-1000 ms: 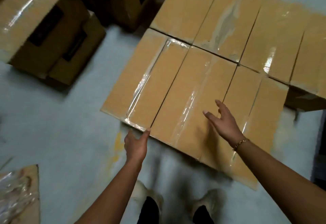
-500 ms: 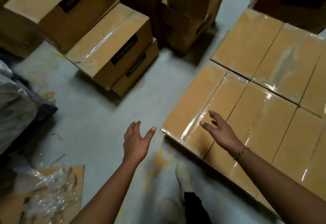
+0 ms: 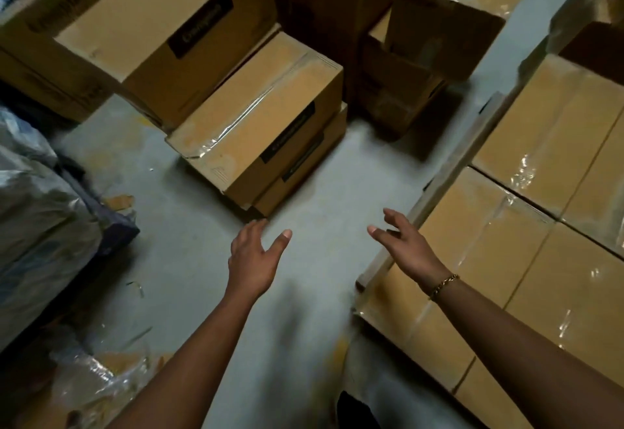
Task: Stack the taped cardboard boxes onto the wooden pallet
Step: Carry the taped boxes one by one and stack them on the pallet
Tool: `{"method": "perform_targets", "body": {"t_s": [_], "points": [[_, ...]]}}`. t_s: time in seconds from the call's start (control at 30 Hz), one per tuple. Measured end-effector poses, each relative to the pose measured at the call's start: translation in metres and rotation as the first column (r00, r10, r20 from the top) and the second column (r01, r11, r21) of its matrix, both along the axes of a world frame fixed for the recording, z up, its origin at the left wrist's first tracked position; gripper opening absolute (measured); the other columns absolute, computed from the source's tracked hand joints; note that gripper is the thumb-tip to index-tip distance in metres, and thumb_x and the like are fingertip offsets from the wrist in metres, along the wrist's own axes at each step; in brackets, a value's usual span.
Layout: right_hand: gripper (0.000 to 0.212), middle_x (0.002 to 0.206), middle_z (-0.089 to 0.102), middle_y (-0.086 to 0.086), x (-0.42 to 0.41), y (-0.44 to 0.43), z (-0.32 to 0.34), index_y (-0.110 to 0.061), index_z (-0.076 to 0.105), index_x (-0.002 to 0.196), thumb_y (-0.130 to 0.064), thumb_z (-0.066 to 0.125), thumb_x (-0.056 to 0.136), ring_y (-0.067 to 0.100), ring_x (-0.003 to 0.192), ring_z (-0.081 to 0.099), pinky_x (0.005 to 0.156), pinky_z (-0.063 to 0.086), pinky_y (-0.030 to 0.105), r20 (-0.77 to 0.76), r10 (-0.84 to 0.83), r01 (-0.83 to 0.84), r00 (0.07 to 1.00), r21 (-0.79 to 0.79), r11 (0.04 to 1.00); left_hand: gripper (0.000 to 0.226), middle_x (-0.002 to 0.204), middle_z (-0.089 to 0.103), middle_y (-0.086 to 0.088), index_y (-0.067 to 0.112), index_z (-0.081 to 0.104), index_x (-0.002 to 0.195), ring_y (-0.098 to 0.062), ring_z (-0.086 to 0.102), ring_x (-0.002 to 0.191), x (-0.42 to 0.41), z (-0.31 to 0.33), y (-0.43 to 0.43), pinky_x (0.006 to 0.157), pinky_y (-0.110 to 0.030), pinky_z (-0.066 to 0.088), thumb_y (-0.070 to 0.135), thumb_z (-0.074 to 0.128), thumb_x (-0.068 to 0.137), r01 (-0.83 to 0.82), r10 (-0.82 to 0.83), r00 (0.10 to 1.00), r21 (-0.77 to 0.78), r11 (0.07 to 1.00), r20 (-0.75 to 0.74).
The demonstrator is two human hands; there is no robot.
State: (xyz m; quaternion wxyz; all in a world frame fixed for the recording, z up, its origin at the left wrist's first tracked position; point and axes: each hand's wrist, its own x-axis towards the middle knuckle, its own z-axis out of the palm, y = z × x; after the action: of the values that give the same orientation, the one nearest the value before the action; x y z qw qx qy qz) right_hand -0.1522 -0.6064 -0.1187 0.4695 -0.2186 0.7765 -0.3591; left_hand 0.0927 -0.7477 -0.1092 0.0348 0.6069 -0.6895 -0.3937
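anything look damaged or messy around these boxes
Yes. The top box of the short stack ahead sits skewed on the box under it, and its near corner looks scuffed, with wrinkled tape. Cardboard scraps and crumpled plastic wrap litter the floor at left. Both hands are empty.

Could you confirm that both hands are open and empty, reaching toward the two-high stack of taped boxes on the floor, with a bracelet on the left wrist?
Not quite: the head view shows the bracelet on the right wrist. The rest holds: the left hand and right hand are open and empty, reaching toward the two-high stack of taped boxes.
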Motion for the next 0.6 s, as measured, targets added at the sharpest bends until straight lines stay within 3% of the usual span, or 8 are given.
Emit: {"method": "perform_targets", "body": {"t_s": [0.13,0.3,0.43,0.6], "points": [[0.070,0.161,0.039,-0.002,0.014,-0.060,-0.004,-0.027,0.036,0.157,-0.050,0.063,0.097,0.019,0.139,0.046,0.107,0.039,0.032,0.047,-0.022,0.021,0.999,0.007,1.000,0.068,0.159,0.039,-0.003,0.024,0.046,0.150,-0.025,0.030,0.148,0.005,0.000,-0.063,0.119,-0.050,0.030,0.064,0.054,0.095,0.009,-0.008,1.000,-0.019,1.000,0.018],[0.069,0.157,0.044,-0.001,0.038,-0.144,-0.017,-0.026,0.038,0.156,-0.049,0.064,0.097,0.011,0.122,0.048,0.100,0.037,0.028,0.133,-0.074,0.073,0.988,0.008,0.997,0.066,0.155,0.044,-0.004,0.023,0.049,0.148,-0.028,0.034,0.145,0.014,-0.010,-0.150,0.116,-0.051,0.033,0.062,0.056,0.095,0.008,-0.007,0.999,-0.037,0.999,0.047],[0.070,0.159,0.042,-0.002,0.054,-0.219,-0.039,-0.027,0.038,0.156,-0.050,0.065,0.096,0.016,0.135,0.047,0.105,0.038,0.031,0.193,-0.122,0.117,0.974,0.036,0.993,0.064,0.156,0.043,-0.004,0.023,0.049,0.146,-0.030,0.036,0.143,0.014,-0.032,-0.235,0.114,-0.056,0.035,0.061,0.056,0.096,0.033,-0.031,0.996,-0.027,0.999,0.082],[0.076,0.162,0.038,0.001,0.075,-0.314,-0.077,-0.025,0.032,0.159,-0.050,0.065,0.096,0.021,0.144,0.042,0.110,0.037,0.033,0.230,-0.200,0.185,0.952,0.085,0.979,0.060,0.152,0.046,-0.003,0.020,0.050,0.145,-0.028,0.039,0.140,0.003,-0.068,-0.345,0.113,-0.047,0.036,0.056,0.056,0.098,0.154,-0.152,0.983,-0.018,0.988,0.106]]}}
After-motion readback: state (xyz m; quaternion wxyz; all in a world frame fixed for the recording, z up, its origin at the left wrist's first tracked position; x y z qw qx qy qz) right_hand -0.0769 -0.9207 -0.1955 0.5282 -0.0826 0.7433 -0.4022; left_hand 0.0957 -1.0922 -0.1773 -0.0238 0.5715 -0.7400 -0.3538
